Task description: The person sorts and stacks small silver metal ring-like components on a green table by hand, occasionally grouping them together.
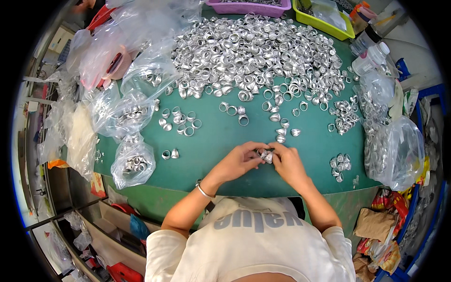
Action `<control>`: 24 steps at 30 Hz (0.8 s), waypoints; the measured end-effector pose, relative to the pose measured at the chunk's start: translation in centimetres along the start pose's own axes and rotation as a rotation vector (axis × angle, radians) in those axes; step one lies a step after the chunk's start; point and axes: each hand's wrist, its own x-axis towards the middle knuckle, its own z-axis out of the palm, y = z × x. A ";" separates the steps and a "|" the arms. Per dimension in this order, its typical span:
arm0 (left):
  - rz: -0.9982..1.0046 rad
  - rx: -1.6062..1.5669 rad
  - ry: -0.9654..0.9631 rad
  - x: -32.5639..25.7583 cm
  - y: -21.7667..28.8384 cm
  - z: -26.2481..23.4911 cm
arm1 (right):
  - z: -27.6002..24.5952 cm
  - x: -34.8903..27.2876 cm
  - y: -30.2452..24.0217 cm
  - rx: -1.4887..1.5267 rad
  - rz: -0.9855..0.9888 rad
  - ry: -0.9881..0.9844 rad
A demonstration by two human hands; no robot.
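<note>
My left hand (238,161) and my right hand (288,164) meet near the table's front edge, fingers closed in pinches around a few silver rings (268,157). How many rings each hand holds is partly hidden by the fingers. Beyond them, a short line of loose rings (281,131) leads up to a large heap of silver rings (253,56). Smaller groups lie to the left, among them a cluster (183,121) and a pair of rings (170,154). On the right are a small pile of rings (345,116) and a compact group (340,166).
Clear plastic bags with rings (134,164) line the left side of the green table (216,136). A bulging clear bag (397,150) and a white bottle (371,58) stand right. At the back are a purple tray (249,8) and a yellow-green tray (324,23).
</note>
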 end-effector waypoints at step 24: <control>-0.103 -0.601 0.130 1.7 -0.5 2.2 | -2.6 -0.6 3.1 1.658 0.289 -0.178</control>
